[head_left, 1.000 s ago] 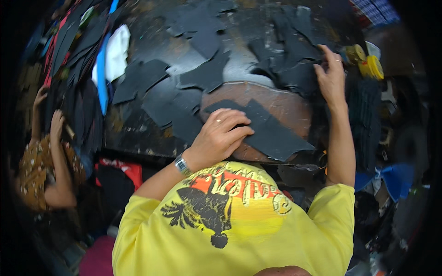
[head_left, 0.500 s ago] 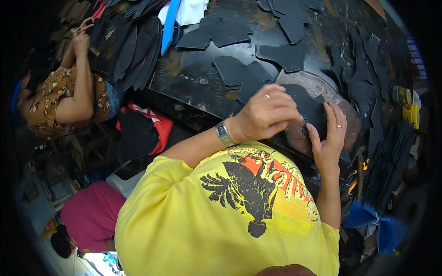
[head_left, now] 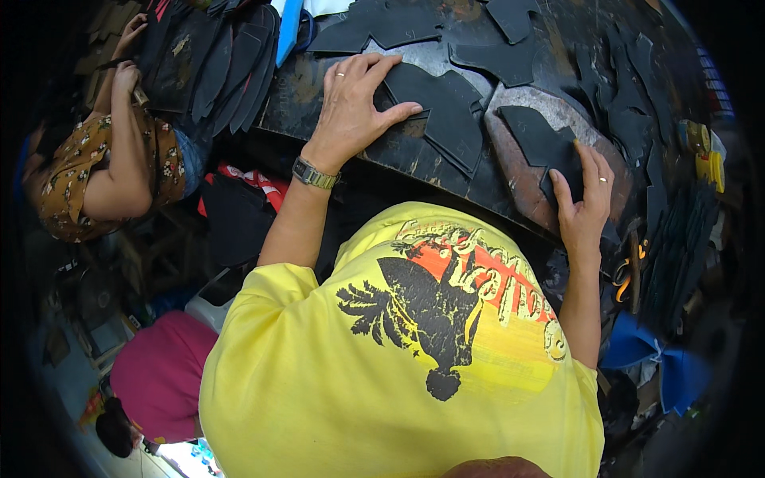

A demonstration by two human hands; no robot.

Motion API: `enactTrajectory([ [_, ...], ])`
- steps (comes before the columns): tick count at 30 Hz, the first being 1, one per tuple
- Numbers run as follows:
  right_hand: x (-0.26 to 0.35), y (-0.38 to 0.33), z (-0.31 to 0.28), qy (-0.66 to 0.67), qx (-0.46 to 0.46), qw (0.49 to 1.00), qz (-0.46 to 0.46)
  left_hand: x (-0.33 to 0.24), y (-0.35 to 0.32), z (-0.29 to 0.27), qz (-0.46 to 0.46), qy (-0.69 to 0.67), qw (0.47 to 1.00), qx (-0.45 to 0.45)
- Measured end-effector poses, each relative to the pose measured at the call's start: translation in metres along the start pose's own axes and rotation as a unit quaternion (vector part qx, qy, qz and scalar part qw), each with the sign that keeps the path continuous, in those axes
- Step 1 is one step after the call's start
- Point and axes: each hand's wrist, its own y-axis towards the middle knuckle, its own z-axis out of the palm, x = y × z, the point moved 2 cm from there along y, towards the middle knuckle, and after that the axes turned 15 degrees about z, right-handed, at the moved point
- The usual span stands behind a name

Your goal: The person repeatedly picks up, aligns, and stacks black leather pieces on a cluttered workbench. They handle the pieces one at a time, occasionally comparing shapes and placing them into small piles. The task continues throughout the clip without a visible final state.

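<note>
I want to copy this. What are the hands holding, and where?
Neither grips anything. The left hand presses flat on one black cut piece; the right hand presses another's near edge.

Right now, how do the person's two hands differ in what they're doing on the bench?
The left hand lies spread, palm down, on a black cut piece lying on the dark worktable; the right hand rests its fingers on another black piece atop a worn brownish round block. The left wrist carries a metal watch; the right is bare. Both wear a ring.

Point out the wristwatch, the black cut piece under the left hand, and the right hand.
wristwatch (head_left: 314,174), head view, on its band.
black cut piece (head_left: 446,111), head view, its bare middle.
right hand (head_left: 584,199), head view, back of hand.
</note>
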Motion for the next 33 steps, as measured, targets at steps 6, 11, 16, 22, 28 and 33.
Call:
enactTrajectory([
  [6, 0.000, -0.001, -0.002, 0.062, -0.009, 0.997, 0.035, 0.001, 0.004, -0.004, -0.037, -0.158, 0.985, -0.062],
  [11, -0.002, 0.003, -0.004, 0.105, -0.018, 0.992, 0.070, 0.007, -0.003, -0.005, -0.071, -0.277, 0.943, -0.172],
  [16, -0.006, 0.006, -0.002, 0.163, -0.005, 0.978, 0.128, 0.024, -0.023, -0.010, -0.114, -0.375, 0.894, -0.216],
  [22, -0.017, 0.014, -0.005, 0.168, -0.041, 0.974, 0.147, 0.044, -0.041, -0.018, -0.215, -0.479, 0.817, -0.241],
  [28, -0.034, 0.019, 0.000, 0.228, -0.035, 0.943, 0.238, 0.048, -0.052, -0.021, -0.273, -0.555, 0.749, -0.238],
  [33, -0.028, 0.014, 0.004, 0.178, -0.048, 0.970, 0.159, 0.041, -0.047, -0.014, -0.274, -0.529, 0.777, -0.202],
])
